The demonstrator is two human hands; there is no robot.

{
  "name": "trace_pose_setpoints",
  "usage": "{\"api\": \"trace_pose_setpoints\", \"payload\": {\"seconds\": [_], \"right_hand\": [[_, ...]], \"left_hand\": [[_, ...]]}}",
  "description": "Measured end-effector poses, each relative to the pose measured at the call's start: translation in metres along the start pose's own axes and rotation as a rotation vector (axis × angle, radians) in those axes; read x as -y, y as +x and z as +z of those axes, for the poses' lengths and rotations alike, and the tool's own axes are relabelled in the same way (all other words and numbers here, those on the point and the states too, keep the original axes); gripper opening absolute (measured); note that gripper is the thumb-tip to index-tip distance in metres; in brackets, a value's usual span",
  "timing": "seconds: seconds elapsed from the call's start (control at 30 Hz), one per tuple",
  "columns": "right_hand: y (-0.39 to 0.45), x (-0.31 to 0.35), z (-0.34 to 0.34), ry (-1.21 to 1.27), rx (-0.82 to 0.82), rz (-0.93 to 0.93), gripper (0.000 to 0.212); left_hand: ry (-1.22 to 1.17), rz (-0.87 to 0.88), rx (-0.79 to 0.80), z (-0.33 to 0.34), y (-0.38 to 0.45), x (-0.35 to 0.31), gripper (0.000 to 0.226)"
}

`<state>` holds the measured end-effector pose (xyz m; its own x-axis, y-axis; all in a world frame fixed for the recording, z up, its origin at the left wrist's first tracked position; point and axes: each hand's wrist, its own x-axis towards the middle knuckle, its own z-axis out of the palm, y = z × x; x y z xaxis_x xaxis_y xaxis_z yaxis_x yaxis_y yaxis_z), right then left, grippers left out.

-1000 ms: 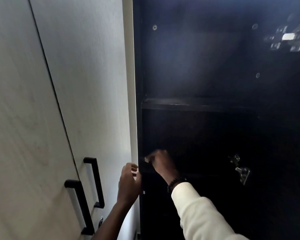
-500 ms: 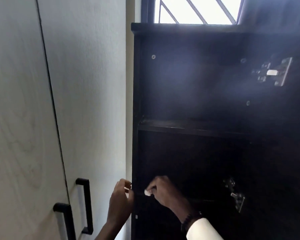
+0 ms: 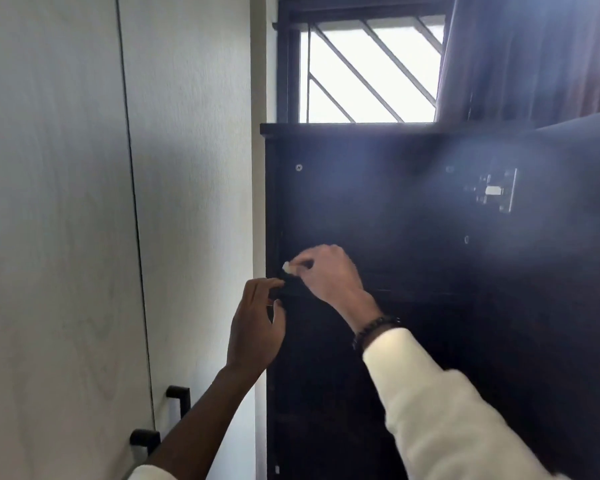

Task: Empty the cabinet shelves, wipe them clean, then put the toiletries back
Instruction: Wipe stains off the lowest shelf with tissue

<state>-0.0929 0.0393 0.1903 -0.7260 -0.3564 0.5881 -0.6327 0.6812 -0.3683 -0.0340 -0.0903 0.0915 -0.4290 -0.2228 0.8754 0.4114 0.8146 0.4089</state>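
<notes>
The dark cabinet (image 3: 413, 209) stands open and its inside is too dark to show any toiletries. My right hand (image 3: 329, 275) pinches a small white piece (image 3: 287, 267), perhaps a wipe, at the left end of a shelf (image 3: 413, 292). Just below it, my left hand (image 3: 257, 323) has its fingers curled round the cabinet's left front edge (image 3: 272, 202) at shelf height. Both sleeves are cream, and a dark bead bracelet sits on my right wrist.
Pale wardrobe doors (image 3: 66, 202) with black handles (image 3: 179, 396) fill the left. A barred window (image 3: 364, 71) and a curtain (image 3: 534, 53) are above the cabinet. A metal hinge (image 3: 496, 190) sits on the inner right side.
Both hands have risen from the lower shelf level to the upper shelf, the right still pinching the white piece. My view has tilted up, bringing the window into sight.
</notes>
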Motion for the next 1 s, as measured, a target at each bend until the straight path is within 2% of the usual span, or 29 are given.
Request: {"api": "trace_pose_setpoints", "payload": {"seconds": [0.07,0.2,0.37,0.5,0.6,0.7,0.77,0.9,1.0], "right_hand": [[0.009,0.007,0.015,-0.059,0.104,0.073,0.019],[0.004,-0.008,0.014,-0.226,-0.011,0.106,0.024],[-0.021,-0.115,-0.057,-0.408,-0.067,0.379,0.037],[-0.035,-0.156,-0.082,-0.450,-0.169,0.480,0.029],[-0.029,-0.133,-0.062,-0.491,-0.135,0.440,0.030],[-0.018,-0.081,-0.033,-0.533,0.035,0.204,0.037],[-0.013,-0.035,-0.015,-0.464,0.147,0.098,0.036],[0.005,0.011,0.005,-0.240,0.363,0.097,0.040],[0.010,0.003,-0.003,-0.231,0.397,0.159,0.046]], "left_hand": [[-0.003,-0.009,0.047,0.002,0.004,-0.001,0.032],[-0.002,-0.012,0.083,0.009,0.005,0.000,0.028],[0.004,-0.032,0.092,0.020,0.006,-0.004,0.035],[-0.017,-0.063,0.078,0.029,0.001,-0.002,0.041],[-0.047,-0.077,0.074,0.031,-0.002,-0.001,0.046],[-0.051,-0.083,0.069,0.032,-0.003,0.000,0.048],[-0.058,-0.101,0.060,0.034,-0.004,0.001,0.050],[-0.064,-0.093,0.039,0.038,-0.007,0.002,0.048],[-0.052,-0.102,0.049,0.036,-0.006,0.003,0.047]]}}
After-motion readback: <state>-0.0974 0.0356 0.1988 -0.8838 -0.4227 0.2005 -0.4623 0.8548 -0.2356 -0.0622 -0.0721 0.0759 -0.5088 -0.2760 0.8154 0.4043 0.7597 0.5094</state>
